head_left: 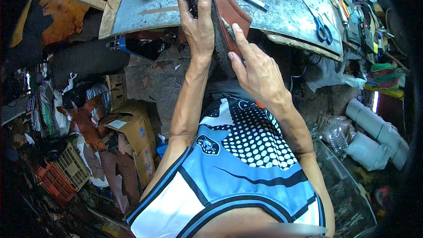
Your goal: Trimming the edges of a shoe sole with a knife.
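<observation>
With left fingers (182, 5) partly spread, gripping brown leather shoe (228, 1) by its black edge, between both hands; with right fingers (241, 38) nearly closed, holding slim metal tool (227, 27) against its side. Right of fingers: blue-handled scissors (318, 21) on bench (282, 23).

Free tabletop (284, 21) runs between shoe (227, 4) and scissors (318, 20), a small block (254, 3) obstructing.

A shoe (232, 2) of reddish-brown leather, trimmed with pale stitching, is held tilted across the middle of the near edge of the bench (288, 21), and its lower end is left overhanging. Its dark sole is turned toward the bench's left edge. A slim greyish tool (226, 25) is held along the leather, most of its length hidden.
</observation>
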A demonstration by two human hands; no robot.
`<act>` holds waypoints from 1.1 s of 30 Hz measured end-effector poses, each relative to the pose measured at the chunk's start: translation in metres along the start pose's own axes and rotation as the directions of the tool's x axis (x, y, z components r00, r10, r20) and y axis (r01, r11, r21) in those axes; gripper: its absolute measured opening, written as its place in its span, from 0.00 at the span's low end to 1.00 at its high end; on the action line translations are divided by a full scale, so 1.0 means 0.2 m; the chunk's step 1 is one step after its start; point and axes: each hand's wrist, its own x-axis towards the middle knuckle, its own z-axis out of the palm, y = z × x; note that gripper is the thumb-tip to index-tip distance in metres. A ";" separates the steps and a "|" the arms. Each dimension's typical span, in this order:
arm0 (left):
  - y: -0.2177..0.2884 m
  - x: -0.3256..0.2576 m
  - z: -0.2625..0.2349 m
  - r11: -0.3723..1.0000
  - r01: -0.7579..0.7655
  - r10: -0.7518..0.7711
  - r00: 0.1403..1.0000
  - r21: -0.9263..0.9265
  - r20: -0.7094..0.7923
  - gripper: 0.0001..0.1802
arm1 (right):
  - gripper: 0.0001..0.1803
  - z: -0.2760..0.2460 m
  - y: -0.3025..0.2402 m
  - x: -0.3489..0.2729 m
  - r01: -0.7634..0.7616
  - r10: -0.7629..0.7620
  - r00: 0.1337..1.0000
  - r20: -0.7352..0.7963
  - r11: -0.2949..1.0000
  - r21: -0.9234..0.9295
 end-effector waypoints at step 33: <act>0.01 0.03 -0.02 0.991 0.113 -0.111 0.993 -0.070 0.028 0.44 | 0.35 -0.02 0.00 0.04 0.114 -0.110 0.991 -0.081 0.993 0.042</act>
